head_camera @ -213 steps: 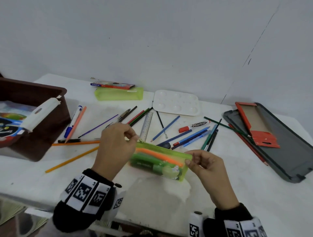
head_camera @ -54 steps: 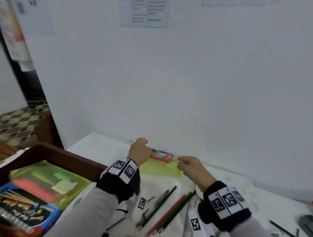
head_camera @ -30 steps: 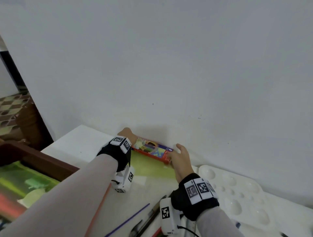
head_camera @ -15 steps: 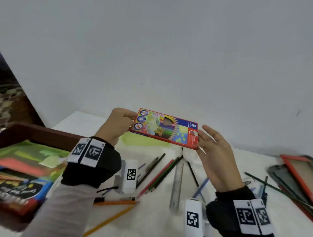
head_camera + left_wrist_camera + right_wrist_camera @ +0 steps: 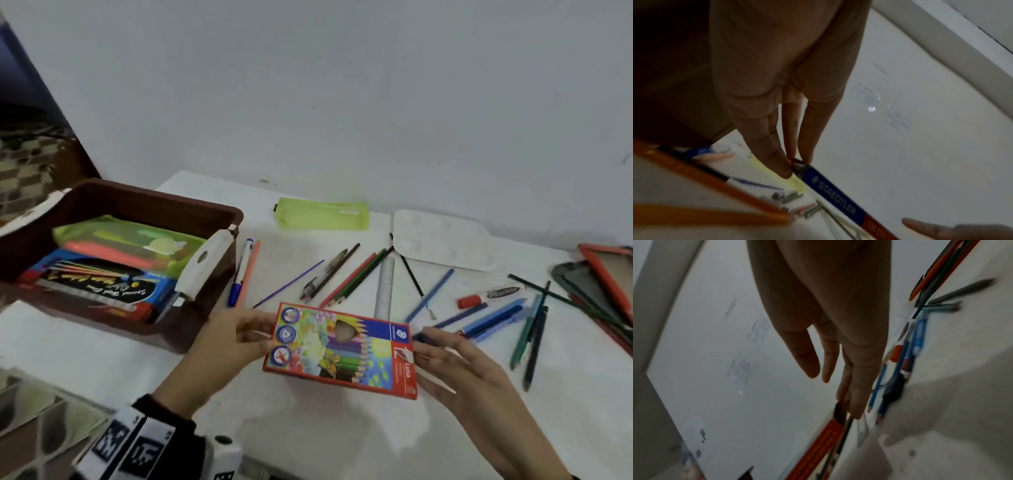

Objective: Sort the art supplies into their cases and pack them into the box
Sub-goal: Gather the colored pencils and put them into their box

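Note:
A flat coloured-pencil box (image 5: 342,349) with a red edge hangs low over the front of the white table (image 5: 342,435), held level between both hands. My left hand (image 5: 263,337) pinches its left end; the left wrist view shows the fingertips (image 5: 789,168) closed on the box's blue side (image 5: 834,198). My right hand (image 5: 424,353) has straight fingers pressed against the right end, and in the right wrist view these fingers (image 5: 857,402) meet the box's end (image 5: 818,447). Loose pencils (image 5: 349,281), pens (image 5: 493,318) and a ruler (image 5: 385,287) lie scattered behind the box.
A brown box (image 5: 191,209) at the left holds a green pouch (image 5: 130,240) and a blue-black pack (image 5: 102,287). A green pencil case (image 5: 322,216) and a white palette (image 5: 442,240) lie near the wall. A grey lid (image 5: 582,284) with a red case (image 5: 609,270) is far right.
Both hands took the coloured-pencil box from the back of the table, lifted it, and brought it down and towards me. Before that, the green pouch went into the brown box.

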